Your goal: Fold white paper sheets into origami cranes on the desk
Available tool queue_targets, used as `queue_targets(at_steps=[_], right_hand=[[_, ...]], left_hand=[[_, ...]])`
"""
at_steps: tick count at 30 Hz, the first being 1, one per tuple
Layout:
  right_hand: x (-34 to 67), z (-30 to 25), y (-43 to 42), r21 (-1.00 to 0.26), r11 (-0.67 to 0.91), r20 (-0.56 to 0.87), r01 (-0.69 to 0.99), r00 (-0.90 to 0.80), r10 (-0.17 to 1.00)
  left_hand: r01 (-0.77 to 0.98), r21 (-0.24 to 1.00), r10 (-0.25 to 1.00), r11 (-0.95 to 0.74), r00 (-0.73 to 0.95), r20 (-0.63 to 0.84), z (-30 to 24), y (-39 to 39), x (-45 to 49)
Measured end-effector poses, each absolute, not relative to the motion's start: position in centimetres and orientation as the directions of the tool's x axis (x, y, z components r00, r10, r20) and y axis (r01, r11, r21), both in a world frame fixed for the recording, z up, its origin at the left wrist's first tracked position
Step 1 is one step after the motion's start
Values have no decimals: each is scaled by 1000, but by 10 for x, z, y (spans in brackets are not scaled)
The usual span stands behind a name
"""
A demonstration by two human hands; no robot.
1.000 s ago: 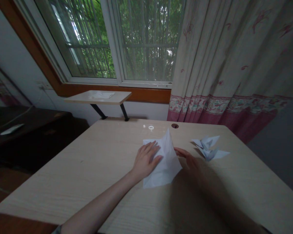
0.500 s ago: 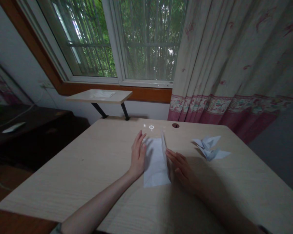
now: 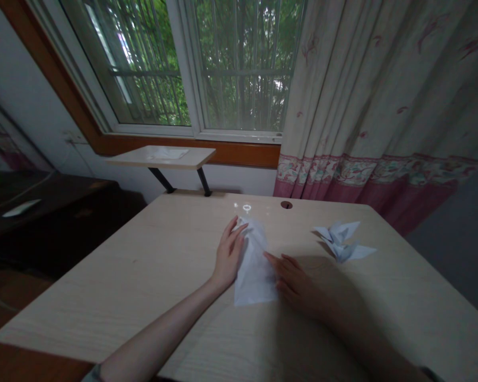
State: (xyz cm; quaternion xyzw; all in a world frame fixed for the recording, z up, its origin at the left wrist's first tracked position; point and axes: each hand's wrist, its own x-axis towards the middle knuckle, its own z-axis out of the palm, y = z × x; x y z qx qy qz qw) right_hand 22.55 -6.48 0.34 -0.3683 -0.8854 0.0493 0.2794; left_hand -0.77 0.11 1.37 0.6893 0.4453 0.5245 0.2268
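A white sheet of paper (image 3: pixel 255 273) lies on the desk between my two hands, its right part folded over toward the left. My left hand (image 3: pixel 228 254) rests along the paper's left edge, fingers stretched out and the tips over its upper left corner. On the other side, my right hand (image 3: pixel 292 278) touches the right edge with its fingers extended; that hand is slightly blurred. Off to the right stands a folded paper crane (image 3: pixel 342 244), which neither hand touches.
The light wooden desk (image 3: pixel 175 249) has a round cable hole (image 3: pixel 287 205) near its back edge. At the back left, a small raised shelf (image 3: pixel 199 156) on black legs carries some white paper (image 3: pixel 169 153). Behind are a window and a curtain (image 3: pixel 342 170).
The paper's right flap, upright before, has come down leftward over the sheet. My right hand has moved slightly left with it, and my left fingertips now lie over the top corner.
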Motion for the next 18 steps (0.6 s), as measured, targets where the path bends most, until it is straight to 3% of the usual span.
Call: queue_targets(at_steps=[7,11,18], right_hand=[[222,1,-66,-302,676,331,672,-591,736],[221,4,-67,-290,671,324,683,-590,740],[217,1,-67,-259,650,364,715,-550,751]], left_hand=[[516,711,875,-477,208,436,3,8,-7],[587,636,866,-500,341,367,-1,10,-6],[759,442,877,-478,386,286,4,6,-4]])
